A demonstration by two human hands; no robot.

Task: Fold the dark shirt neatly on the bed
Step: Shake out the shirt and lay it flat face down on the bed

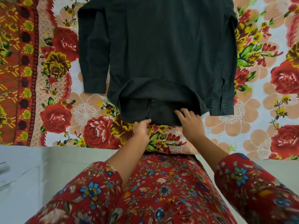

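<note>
Dark shirt [161, 54] lies spread on floral bedsheet [56, 97].

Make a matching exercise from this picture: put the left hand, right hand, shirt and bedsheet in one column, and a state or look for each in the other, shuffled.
Column one:
1. left hand
2. right hand
3. shirt
4. bedsheet

Column two:
A. flowered, with red and yellow blooms
B. fingers spread, resting on the dark cloth
C. dark, lying spread out, sleeves along its sides
D. fingers curled at the cloth's near edge, pinching it

Pairs: 1-D, 2-B, 3-C, 4-A.
</note>
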